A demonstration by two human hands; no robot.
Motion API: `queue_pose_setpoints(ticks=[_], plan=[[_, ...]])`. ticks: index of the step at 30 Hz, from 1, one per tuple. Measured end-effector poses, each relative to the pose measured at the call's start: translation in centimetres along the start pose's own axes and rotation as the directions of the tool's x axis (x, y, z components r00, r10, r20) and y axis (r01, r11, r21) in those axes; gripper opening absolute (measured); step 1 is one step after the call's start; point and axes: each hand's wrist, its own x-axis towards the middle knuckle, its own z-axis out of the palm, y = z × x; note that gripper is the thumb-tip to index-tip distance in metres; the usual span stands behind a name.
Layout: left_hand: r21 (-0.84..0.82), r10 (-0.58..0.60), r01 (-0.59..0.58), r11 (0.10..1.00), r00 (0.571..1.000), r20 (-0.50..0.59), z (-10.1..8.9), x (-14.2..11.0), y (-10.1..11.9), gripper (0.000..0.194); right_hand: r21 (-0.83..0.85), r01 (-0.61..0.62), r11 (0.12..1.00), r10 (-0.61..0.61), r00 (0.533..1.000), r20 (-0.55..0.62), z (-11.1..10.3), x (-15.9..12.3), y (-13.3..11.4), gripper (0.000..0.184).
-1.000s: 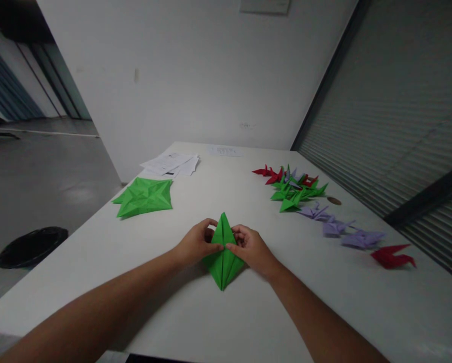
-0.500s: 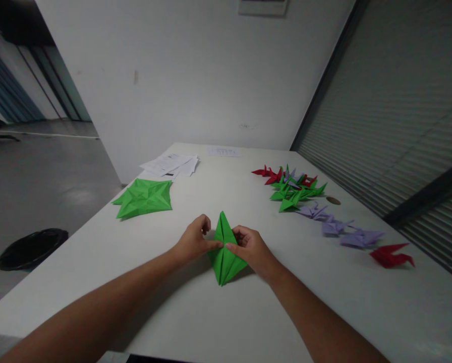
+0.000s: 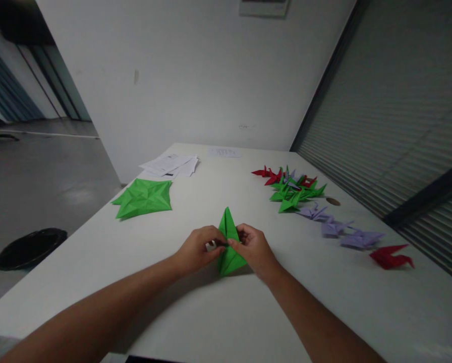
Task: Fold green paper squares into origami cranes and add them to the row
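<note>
A green origami paper (image 3: pixel 230 259), folded into a tall diamond with a split down its middle, is held just over the table near the centre. My left hand (image 3: pixel 199 248) pinches its left side at mid-height, thumb and index finger closing on the edge by the centre line. From the right, my right hand (image 3: pixel 257 249) grips it, thumb on the front and the other fingers curled behind, partly hidden. Green creased paper sheets (image 3: pixel 145 198) lie to the left, nearest my left hand.
On the right of the white table (image 3: pixel 195 322) sit a pile of green cranes (image 3: pixel 297 194), several purple cranes (image 3: pixel 362 238) and a red crane (image 3: pixel 391 257). Printed papers (image 3: pixel 171 165) lie at the back left. A black-lined bin (image 3: pixel 31 248) stands on the floor at left.
My left hand let its fingers come off the back edge, then moved right and pinched the left flap near the centre. The green paper has turned and its left side looks narrower.
</note>
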Motion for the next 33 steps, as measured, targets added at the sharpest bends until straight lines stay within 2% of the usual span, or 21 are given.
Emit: queue_pose_setpoints(ticks=[5, 9, 13, 15, 19, 24, 28, 30, 33], plan=[[-0.063, -0.009, 0.007, 0.998, 1.000, -0.021, -0.3, 0.1, 0.3, 0.014, -0.011, 0.060, 0.998, -0.060, 0.998, 0.022, 0.3, -0.5, -1.1, 0.030], [-0.224, -0.025, 0.023, 0.974, 1.000, -0.008, -0.4, -0.1, 0.3, 0.030, -0.035, 0.147, 0.989, -0.146, 0.989, 0.024, 0.3, -0.7, -1.9, 0.027], [-0.541, -0.091, 0.097, 0.836, 0.995, 0.038, -0.2, -0.2, 0.4, 0.040, -0.008, 0.183, 0.983, -0.183, 0.983, 0.031, 0.3, -0.9, -1.9, 0.026], [-0.629, -0.136, 0.124, 0.768, 0.990, 0.028, -0.2, -0.2, 0.5, 0.040, -0.015, 0.190, 0.982, -0.190, 0.982, 0.023, 0.3, -1.0, -1.6, 0.026], [-0.692, -0.287, 0.176, 0.700, 0.957, -0.048, -0.1, 0.0, 0.5, 0.039, -0.086, 0.254, 0.963, -0.251, 0.967, 0.051, 0.4, -1.0, -1.0, 0.027], [-0.755, -0.455, 0.281, 0.592, 0.890, -0.025, 0.2, 0.2, -0.3, 0.052, -0.228, 0.295, 0.928, -0.281, 0.955, 0.094, 0.5, -1.1, -1.2, 0.026], [-0.775, -0.487, 0.290, 0.561, 0.873, -0.025, 0.3, 0.3, -0.8, 0.053, -0.423, 0.373, 0.826, -0.409, 0.913, 0.008, 0.2, -0.9, -1.9, 0.019], [-0.792, -0.488, 0.282, 0.542, 0.872, -0.023, 0.3, 0.3, -0.8, 0.054, -0.499, 0.371, 0.783, -0.451, 0.891, -0.045, 0.0, -0.8, -1.9, 0.022], [-0.809, -0.486, 0.287, 0.513, 0.874, 0.001, 0.3, 0.3, -0.8, 0.056, -0.474, 0.264, 0.840, -0.361, 0.924, -0.124, -0.1, -0.5, -1.3, 0.031]])
